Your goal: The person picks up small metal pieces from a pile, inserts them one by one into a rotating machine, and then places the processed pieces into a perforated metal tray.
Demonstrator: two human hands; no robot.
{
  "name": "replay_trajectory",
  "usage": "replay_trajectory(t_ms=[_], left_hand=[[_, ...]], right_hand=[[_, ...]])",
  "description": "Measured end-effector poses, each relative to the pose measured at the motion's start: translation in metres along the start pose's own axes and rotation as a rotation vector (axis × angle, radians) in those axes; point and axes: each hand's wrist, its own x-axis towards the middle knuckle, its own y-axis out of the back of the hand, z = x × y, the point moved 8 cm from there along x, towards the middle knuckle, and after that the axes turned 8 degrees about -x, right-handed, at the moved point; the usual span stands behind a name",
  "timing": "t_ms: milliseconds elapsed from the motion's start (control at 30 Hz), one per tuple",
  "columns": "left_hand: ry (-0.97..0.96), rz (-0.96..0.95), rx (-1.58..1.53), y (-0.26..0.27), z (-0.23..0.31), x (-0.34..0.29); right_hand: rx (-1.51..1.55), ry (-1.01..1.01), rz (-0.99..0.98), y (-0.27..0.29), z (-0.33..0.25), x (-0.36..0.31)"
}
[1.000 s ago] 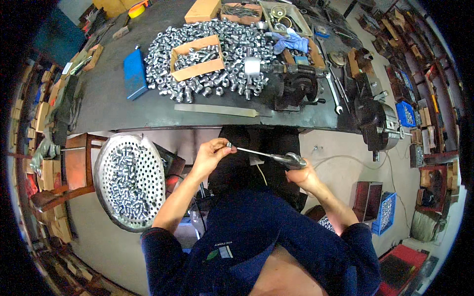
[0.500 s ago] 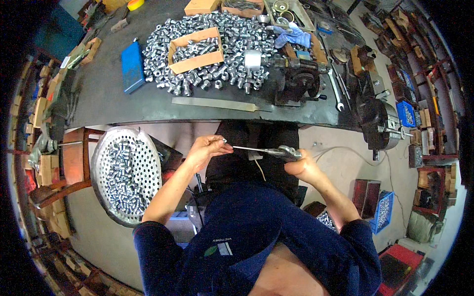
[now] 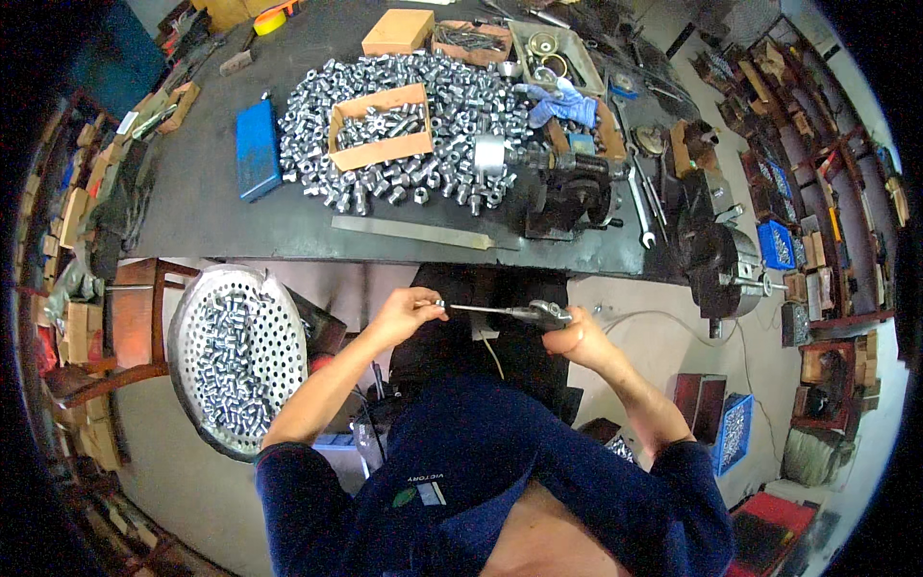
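Above my lap, my left hand (image 3: 409,315) pinches a small metal fitting (image 3: 440,304) between its fingertips. My right hand (image 3: 580,338) is wrapped round the grip of a silvery air blow gun (image 3: 531,312) with a long thin nozzle. The nozzle points left, its tip right beside the fitting; whether it touches or enters the fitting I cannot tell. Below and left of my left hand stands a round perforated metal pan (image 3: 281,327) with a heap of similar fittings (image 3: 231,370) in it.
Across the dark bench (image 3: 207,226) lie a large pile of fittings (image 3: 312,115), an open cardboard box (image 3: 385,154), a flat file (image 3: 413,231), a blue case (image 3: 257,149), a black machine fixture (image 3: 577,197) and wrenches (image 3: 639,207). A hose (image 3: 663,314) trails at right near a blue bin (image 3: 734,433).
The view has shifted, so the bench sits lower in the picture. The fitting and the nozzle tip seem closer together; both hands keep their hold.
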Motion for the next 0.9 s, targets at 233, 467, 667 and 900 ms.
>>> replay_trajectory(t_ms=[233, 467, 667, 900], left_hand=[[0.183, -0.021, -0.236, 0.01, -0.023, -0.004], [-0.121, 0.04, -0.212, 0.024, 0.1, 0.022], [-0.383, -0.014, -0.265, 0.027, 0.167, 0.057], [-0.44, 0.008, -0.497, 0.033, 0.178, 0.093]], right_hand=[[0.055, -0.104, -0.079, -0.017, 0.013, 0.001], [0.049, 0.021, -0.394, -0.109, -0.018, 0.03], [0.538, 0.054, -0.366, -0.083, 0.019, 0.037], [0.631, -0.132, 0.031, 0.058, 0.062, 0.013]])
